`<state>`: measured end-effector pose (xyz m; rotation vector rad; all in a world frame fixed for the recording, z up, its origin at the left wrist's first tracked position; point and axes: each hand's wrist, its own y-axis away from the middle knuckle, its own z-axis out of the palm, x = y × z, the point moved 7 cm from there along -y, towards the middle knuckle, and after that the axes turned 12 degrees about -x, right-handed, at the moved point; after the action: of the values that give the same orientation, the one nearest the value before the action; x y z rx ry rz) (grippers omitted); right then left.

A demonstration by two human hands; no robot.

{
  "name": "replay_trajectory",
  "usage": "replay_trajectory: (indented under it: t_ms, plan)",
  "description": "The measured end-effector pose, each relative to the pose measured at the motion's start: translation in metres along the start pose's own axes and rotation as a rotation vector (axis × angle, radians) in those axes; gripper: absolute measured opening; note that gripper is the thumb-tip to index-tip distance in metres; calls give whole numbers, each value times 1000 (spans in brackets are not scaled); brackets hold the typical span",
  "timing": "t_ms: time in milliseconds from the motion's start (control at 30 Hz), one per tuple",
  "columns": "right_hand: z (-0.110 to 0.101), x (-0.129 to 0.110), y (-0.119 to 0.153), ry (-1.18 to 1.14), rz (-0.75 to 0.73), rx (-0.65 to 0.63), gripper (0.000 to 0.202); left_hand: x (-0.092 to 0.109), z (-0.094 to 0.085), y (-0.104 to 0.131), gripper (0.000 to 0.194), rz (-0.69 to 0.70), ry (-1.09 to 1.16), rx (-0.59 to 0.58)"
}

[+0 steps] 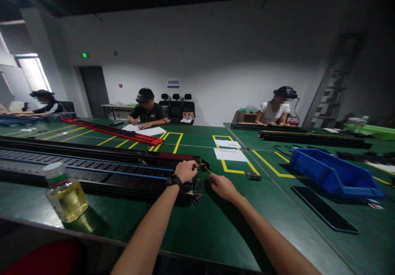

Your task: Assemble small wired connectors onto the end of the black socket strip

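Fingers of the left hand (186,171) curl at the near end of the long black rail assembly (123,175), hiding whatever lies beneath them; whether they grip a part or only rest there, I cannot tell. A dark watch (174,180) circles that wrist. The right hand (224,187), just beside the assembly's end, has thumb and forefinger pinched on a thin yellow wire (209,170), its tip lost between them. Small black connectors (197,196) cluster below the left hand, too dark and small to make out fully.

The assembly lies along the left side of the green worktop (197,234), its far end cut off by the picture's left edge. A capped bottle (68,196) of yellow liquid stands in front of it, blocking part of the slotted strips. Beyond lies a red rail (138,137), with white papers (148,131) by a seated person (148,112).

To the right of the hands are two printed sheets (231,154), their writing unreadable, and a small black block (253,176). Farther right, a blue bin (335,174) covers some of the worktop behind it, a flat black device (324,209) lying in front. A red shape (46,258) at bottom left is cropped and unclear.
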<state>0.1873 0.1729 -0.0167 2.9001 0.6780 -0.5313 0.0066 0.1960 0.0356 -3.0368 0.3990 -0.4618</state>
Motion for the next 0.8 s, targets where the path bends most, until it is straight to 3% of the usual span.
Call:
replay_trajectory:
  t_ms: [800]
  plan:
    - [-4,-4,3,3,27,-12,24,2,-3,2,23,10,-5,-2]
